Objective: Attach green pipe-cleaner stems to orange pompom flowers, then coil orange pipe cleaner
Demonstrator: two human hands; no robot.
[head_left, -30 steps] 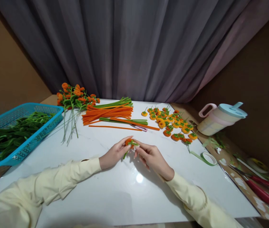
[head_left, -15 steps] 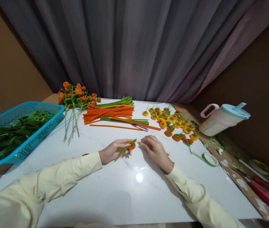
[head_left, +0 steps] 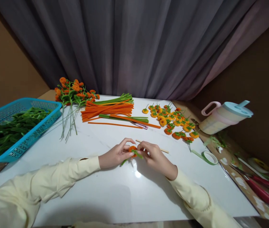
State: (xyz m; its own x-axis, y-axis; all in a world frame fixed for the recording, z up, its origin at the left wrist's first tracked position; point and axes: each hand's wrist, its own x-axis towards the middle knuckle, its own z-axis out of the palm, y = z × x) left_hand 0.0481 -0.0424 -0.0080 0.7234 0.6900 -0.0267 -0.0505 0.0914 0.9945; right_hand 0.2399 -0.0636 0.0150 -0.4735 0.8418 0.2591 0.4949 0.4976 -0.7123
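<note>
My left hand (head_left: 117,154) is closed on a small orange pipe-cleaner flower (head_left: 132,148), thumb in front and fingers behind. Green pipe cleaner (head_left: 138,154) crosses the flower's near side, and one end pokes out below my left fingers. On the right, my right hand (head_left: 154,157) pinches the green pipe cleaner close to the flower; its fingertips are partly hidden. A thin wooden stick (head_left: 164,151) lies behind my right hand, which covers its middle. Beyond the hands are bundled orange pipe cleaners (head_left: 108,110) and green pipe cleaners (head_left: 122,99).
At left stands a blue basket (head_left: 36,133) of green leaves, with stemmed orange flowers (head_left: 74,91) behind it. Several flower heads (head_left: 172,118) lie at right, near a roll of green tape (head_left: 210,157), a lidded cup (head_left: 222,118) and red-handled pliers (head_left: 264,193). Scissors (head_left: 142,125) lie by the pipe cleaners.
My right hand has come down and over to the flower, leaving the wooden stick on the table. The flower has turned in my left hand, and its green pipe cleaner now points right.
</note>
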